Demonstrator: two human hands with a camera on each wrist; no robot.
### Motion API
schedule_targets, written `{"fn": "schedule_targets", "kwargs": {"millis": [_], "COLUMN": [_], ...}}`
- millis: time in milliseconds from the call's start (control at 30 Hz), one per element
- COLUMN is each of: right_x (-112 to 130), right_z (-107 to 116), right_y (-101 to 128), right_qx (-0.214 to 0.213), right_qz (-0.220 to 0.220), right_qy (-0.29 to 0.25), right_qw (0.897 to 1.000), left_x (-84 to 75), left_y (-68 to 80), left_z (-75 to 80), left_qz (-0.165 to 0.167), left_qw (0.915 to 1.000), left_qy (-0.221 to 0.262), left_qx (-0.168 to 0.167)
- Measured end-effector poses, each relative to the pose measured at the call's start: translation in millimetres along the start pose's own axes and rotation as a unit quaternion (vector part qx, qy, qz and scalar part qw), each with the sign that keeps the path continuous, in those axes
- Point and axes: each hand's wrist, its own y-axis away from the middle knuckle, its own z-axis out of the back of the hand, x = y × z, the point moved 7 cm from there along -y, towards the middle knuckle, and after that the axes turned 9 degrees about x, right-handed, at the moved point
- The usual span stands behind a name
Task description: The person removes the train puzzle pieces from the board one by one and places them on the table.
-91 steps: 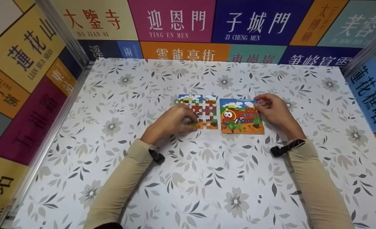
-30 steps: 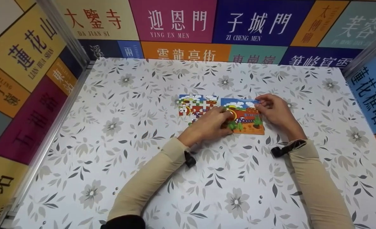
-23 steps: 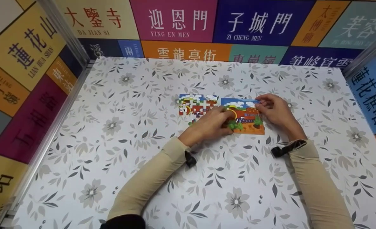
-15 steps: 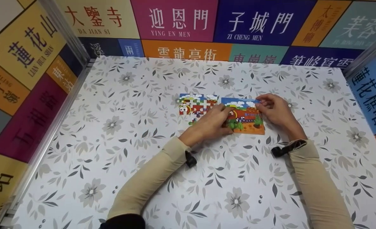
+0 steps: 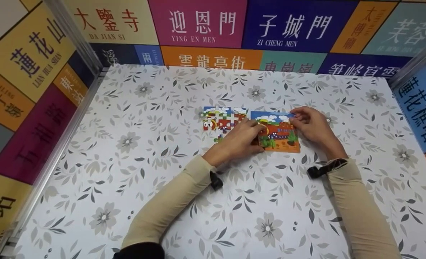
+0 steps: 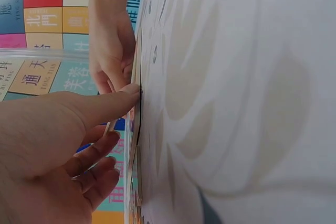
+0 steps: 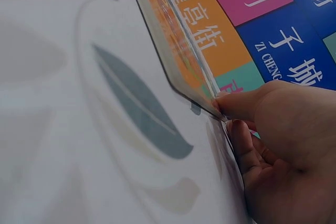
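Left hand: the left hand [image 5: 240, 139] lies across the seam between the two puzzle panels, fingers bent, fingertips pressing at the left edge of the picture board [image 5: 277, 135]. The left wrist view shows the thumb tip [image 6: 130, 94] touching the board's thin edge; whether a loose piece is pinched cannot be told.
Right hand: the right hand [image 5: 312, 126] pinches the board's far right corner, thumb and forefinger clamped on it. The right wrist view shows the fingertips [image 7: 223, 100] at the corner, which stands slightly lifted off the cloth.
Picture board: a train picture, lying near the middle of the floral tablecloth [image 5: 162, 108], long axis running left to right between the two hands.
Jigsaw piece block: the jigsaw piece block [image 5: 220, 120] lies just beside the board, on its left, partly covered by the left hand.
Governing relation: the board sits between the hands; the left hand is nearer the seam, the right holds the opposite corner.
Surround: panels with Chinese lettering [image 5: 198, 23] wall the table.
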Motion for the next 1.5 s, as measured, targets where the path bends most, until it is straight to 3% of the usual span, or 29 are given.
{"fn": "schedule_targets", "kwargs": {"millis": [700,1000,1333,1500], "right_x": [2,-1,-2,-1], "right_z": [0,0,0,0], "right_y": [1,-1,-1,0], "right_qx": [-0.003,0.001,-0.002,0.001], "right_qz": [0.000,-0.002,0.006,0.000], "right_qy": [0.003,0.001,0.003,0.000], "right_qw": [1.000,1.000,1.000,1.000], "left_x": [2.1,6.1,14.8,20.6], "left_y": [3.2,8.3,18.3,24.9], "left_z": [5.4,14.6,27.1,32.1], "left_qz": [-0.004,-0.025,-0.037,-0.045], "left_qw": [0.9998,0.9976,0.9961,0.9945], "left_qy": [-0.005,0.042,0.011,0.021], "left_qx": [-0.017,-0.049,-0.079,-0.093]}}
